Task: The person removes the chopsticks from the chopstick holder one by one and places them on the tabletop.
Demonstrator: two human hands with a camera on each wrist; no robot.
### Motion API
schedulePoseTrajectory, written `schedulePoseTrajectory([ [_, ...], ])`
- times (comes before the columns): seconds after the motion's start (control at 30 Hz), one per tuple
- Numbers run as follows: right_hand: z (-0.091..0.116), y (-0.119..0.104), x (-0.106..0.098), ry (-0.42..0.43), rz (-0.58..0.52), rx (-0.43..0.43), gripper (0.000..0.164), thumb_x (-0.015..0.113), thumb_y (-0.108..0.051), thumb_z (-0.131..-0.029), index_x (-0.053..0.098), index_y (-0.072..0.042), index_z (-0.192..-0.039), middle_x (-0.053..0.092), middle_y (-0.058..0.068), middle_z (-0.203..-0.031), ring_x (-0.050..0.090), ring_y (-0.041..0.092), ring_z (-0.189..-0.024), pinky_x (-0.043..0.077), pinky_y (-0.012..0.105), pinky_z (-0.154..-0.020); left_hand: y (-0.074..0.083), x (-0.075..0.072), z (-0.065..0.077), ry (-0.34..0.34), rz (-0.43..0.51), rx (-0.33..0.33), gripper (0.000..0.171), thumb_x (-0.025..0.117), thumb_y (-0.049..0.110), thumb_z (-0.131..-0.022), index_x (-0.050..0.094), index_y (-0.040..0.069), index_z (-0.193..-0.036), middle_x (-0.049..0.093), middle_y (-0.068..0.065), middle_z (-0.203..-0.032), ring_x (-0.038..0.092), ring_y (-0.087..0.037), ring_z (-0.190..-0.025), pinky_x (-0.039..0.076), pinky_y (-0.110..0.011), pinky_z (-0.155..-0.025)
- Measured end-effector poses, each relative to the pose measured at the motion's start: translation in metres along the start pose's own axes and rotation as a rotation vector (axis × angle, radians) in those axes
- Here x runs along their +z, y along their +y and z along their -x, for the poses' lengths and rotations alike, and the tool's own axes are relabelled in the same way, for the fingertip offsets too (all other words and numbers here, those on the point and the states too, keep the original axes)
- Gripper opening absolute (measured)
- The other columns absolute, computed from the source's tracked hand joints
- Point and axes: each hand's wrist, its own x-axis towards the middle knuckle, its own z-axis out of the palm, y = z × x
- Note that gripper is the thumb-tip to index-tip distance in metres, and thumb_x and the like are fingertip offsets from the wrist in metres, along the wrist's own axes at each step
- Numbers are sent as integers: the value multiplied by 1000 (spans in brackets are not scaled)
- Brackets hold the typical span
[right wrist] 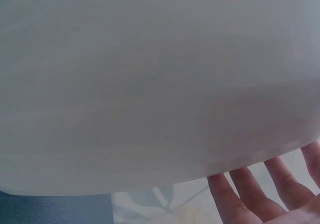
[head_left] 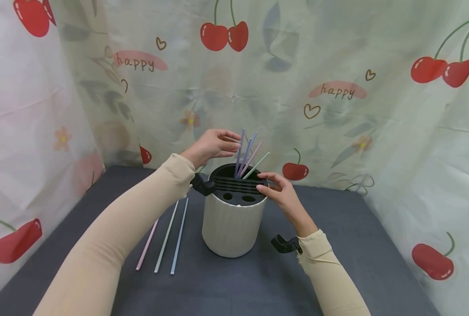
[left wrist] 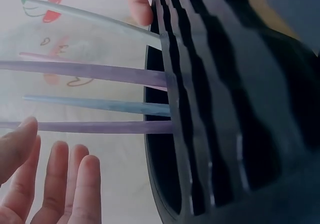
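Note:
A round white utensil holder (head_left: 233, 226) with a black slotted top (head_left: 236, 185) stands upright. Several pastel chopsticks, purple, blue, pink and pale green, lean in its rear opening, among them a green chopstick (head_left: 256, 165). My left hand (head_left: 217, 144) is just left of their upper ends, fingers extended and apart. In the left wrist view, its thumb tip overlaps a purple chopstick (left wrist: 100, 127) and the other fingers hang free. On the holder's right side, my right hand (head_left: 282, 195) grips the rim, thumb over the top; in the right wrist view its fingertips meet the white wall.
A pink chopstick (head_left: 147, 245), a pale green chopstick (head_left: 166, 237) and a blue chopstick (head_left: 180, 237) lie side by side on the dark table (head_left: 234, 289), left of the holder. A cherry-print curtain (head_left: 258, 87) surrounds the table at the back and sides.

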Motion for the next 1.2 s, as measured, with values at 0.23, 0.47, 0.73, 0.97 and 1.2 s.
schedulePoseTrajectory([
  [0.23,0,1,0,-4,-14,-2,42,63,-18,-94,52,-5,-132,43,8,-146,44,34,-130,42,48,-102,1,5,-1,-27,-24,-21,35,64,2,-92,57,0,-127,57,-19,-131,60,-29,-116,50,-39,-100],
  [0.47,0,1,0,0,-11,-5,42,63,-18,-94,52,-5,-132,44,8,-145,44,34,-131,43,45,-100,2,6,-1,-8,-30,-5,29,64,2,-91,60,-2,-119,59,-17,-124,62,-30,-111,51,-40,-99],
  [0.73,1,0,-2,-10,-14,-9,42,63,-17,-94,51,-4,-132,41,9,-147,40,36,-134,40,51,-104,30,-13,13,84,162,150,25,64,1,-90,62,-2,-115,64,-10,-114,66,-18,-93,53,-40,-96],
  [0.97,0,-1,-2,-13,-13,-5,42,63,-18,-94,51,-5,-132,41,8,-147,41,36,-133,41,49,-103,70,-55,47,262,563,410,25,72,-2,-82,70,7,-105,66,-7,-92,68,-18,-80,59,-34,-83],
  [1.2,0,0,-1,-13,-7,-4,43,63,-19,-94,51,-5,-132,42,8,-147,46,33,-129,44,43,-100,52,-104,74,405,521,387,41,75,-1,-79,66,10,-118,67,-4,-81,68,-15,-71,60,-26,-67],
])
